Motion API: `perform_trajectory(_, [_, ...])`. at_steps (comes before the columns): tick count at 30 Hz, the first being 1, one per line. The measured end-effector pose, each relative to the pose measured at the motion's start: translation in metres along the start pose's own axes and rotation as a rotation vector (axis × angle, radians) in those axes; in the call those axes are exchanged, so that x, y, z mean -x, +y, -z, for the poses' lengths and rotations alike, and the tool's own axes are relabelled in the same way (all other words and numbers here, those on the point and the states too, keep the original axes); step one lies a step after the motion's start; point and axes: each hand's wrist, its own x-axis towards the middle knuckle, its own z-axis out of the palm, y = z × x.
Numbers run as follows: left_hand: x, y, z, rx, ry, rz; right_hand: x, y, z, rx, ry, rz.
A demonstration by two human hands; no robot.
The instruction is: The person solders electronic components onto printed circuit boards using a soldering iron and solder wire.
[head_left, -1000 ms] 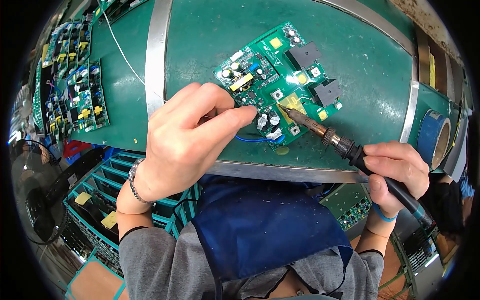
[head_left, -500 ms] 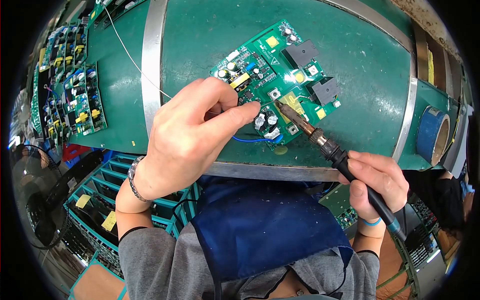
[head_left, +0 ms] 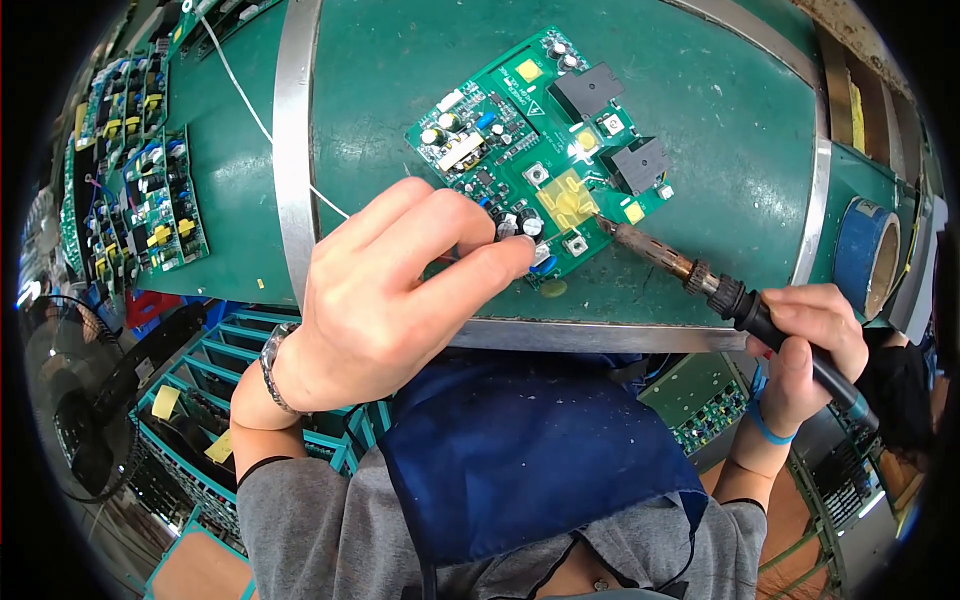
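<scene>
A green circuit board lies tilted on the green bench, carrying black block relays, small capacitors and a yellow square part. My left hand is closed in a pinch over the board's near-left edge, beside the round capacitors. A thin solder wire runs from the upper left into this hand; its end is hidden by the fingers. In my right hand is a black-handled soldering iron, gripped like a pen. Its tip points at the board's right edge, near the yellow part; whether it touches cannot be made out.
Several populated boards stand in rows at the left. A metal strip crosses the bench, whose metal front edge runs before me. A blue tape roll stands at the right. A teal rack and a fan are lower left.
The soldering iron has drawn back right and down from the board's middle. My left hand has shifted slightly right and down. The board has moved a little left and up.
</scene>
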Motion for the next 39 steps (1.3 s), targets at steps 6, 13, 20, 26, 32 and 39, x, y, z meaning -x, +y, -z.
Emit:
perform_trajectory(6, [-0.003, -0.003, -0.007, -0.008, -0.040, -0.053, -0.008, 0.014, -0.002, -0.040, -0.047, -0.084])
perform_trajectory(13, [-0.011, 0.000, -0.005, -0.003, -0.075, -0.052, -0.022, 0.025, 0.009, -0.015, -0.200, -0.017])
perform_trajectory(20, [-0.012, 0.001, -0.009, -0.002, -0.078, -0.042, -0.032, 0.025, 0.010, -0.077, -0.271, -0.014])
perform_trajectory(26, [-0.014, 0.000, 0.001, -0.012, -0.056, 0.013, -0.017, 0.019, 0.011, -0.025, -0.165, 0.027])
perform_trajectory(32, [-0.013, -0.002, 0.000, 0.005, -0.059, 0.013, 0.007, 0.012, 0.010, 0.041, 0.002, 0.023])
perform_trajectory(39, [-0.013, -0.006, 0.001, 0.010, -0.057, -0.010, 0.019, 0.012, -0.004, 0.042, 0.010, -0.002])
